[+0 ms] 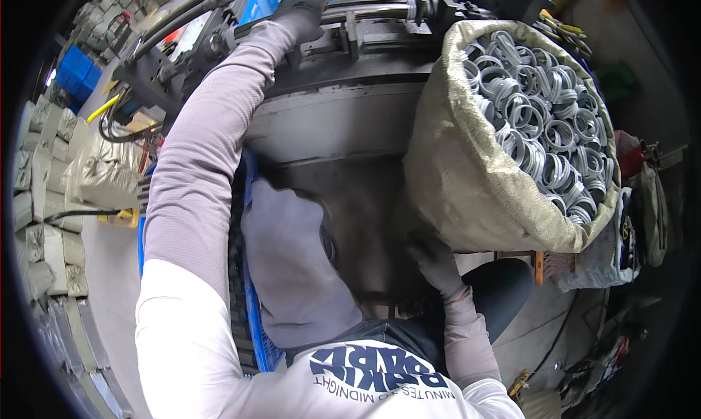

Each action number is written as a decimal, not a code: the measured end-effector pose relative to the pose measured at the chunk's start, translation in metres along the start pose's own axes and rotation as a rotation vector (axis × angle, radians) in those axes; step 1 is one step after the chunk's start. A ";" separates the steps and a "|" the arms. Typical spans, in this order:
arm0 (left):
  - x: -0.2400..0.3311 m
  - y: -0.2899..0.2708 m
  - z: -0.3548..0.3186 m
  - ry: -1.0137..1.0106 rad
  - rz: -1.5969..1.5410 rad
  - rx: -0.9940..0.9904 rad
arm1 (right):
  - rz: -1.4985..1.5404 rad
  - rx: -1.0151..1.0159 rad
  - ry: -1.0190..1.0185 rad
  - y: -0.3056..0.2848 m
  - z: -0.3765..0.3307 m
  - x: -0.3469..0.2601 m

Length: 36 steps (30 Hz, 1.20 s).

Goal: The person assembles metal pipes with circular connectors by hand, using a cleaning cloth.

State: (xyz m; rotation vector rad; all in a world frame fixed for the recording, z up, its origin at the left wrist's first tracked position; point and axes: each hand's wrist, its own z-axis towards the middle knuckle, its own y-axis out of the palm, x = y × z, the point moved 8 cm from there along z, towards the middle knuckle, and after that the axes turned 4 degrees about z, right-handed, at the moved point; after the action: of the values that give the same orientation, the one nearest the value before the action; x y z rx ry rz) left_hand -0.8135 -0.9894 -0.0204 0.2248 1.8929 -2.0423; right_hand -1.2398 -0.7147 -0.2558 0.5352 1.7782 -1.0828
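At the far left I see stacked wrapped packages [55,244], with a blue bin [77,74] above them. Next comes the left arm, in a grey sleeve cover, reaching up to the machine [398,57] at the top of my view. The gloved left hand [301,16] is at the left end of a shiny metal bar [376,11] that lies across the machine. Its fingers look bent, but I can't tell how far open they are or whether they grip the bar. Under that forearm runs a blue crate [252,306], with a grey cloth [292,265] just to its right. Right of the middle, low down, the gloved right hand [438,267] is near the bottom of a pale sack [453,163]. Its fingers blur into the shadow, so I can't tell their opening or if they hold anything. The sack stands open, tilted toward me, full of silvery rings [537,160]. Beyond it at right sits a whitish bag [602,262].
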 end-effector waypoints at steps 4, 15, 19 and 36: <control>0.015 -0.018 -0.068 0.125 -0.079 0.563 | -0.074 -0.038 -0.067 0.007 0.004 -0.005; -0.180 0.180 -0.429 -0.342 -0.325 0.208 | 0.054 -0.149 0.030 0.004 0.004 0.009; -0.186 0.238 -0.502 -0.253 -0.104 0.144 | 0.055 -0.099 0.102 -0.008 -0.003 -0.013; -0.151 0.180 -0.504 -0.347 -0.224 0.039 | -0.648 0.538 -0.533 -0.259 0.019 -0.232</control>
State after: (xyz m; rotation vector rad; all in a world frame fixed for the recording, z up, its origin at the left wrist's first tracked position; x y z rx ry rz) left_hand -0.6683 -0.4779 -0.1855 -0.3279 1.7252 -2.0949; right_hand -1.3172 -0.8392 0.0599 -0.0612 1.1863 -1.9665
